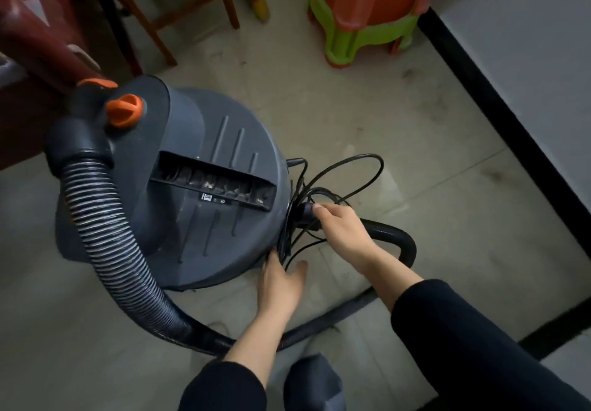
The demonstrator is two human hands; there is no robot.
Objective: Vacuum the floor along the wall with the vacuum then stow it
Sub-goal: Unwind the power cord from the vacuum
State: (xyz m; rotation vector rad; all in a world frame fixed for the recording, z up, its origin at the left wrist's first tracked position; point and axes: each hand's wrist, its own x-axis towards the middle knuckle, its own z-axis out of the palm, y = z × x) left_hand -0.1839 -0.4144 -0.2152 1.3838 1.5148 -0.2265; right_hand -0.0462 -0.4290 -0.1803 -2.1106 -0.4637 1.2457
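We look down on the vacuum [204, 187], a round dark grey canister standing on the pale tiled floor [399, 116], near the white wall [527, 75] with its black baseboard [499, 129] on the right. The carry handle recess on its lid gives the long axis, running from upper left to lower right. The hose port end, with 1 orange knob [124, 110], points up and left toward dark red wooden furniture [38, 46], and the opposite edge faces the wall. The ribbed hose [108, 250] leaves that port, bends down along the canister's left side, passes under the left forearm and loops round on the floor to the right. The black power cord [335, 183] hangs in loose loops against the canister's right edge. The left hand [281, 279] rests on the lower part of the cord bundle, its grip apart, fingers straight against the strands and thumb spread to the side. The right hand [339, 228] has its grip clamped on a thick black piece of the cord beside the canister's rim; we cannot tell whether that is the plug. Beyond the canister, 2 stacked plastic stools [367, 11], orange on green, stand by the wall, and wooden chair legs [153, 17] show at top left.
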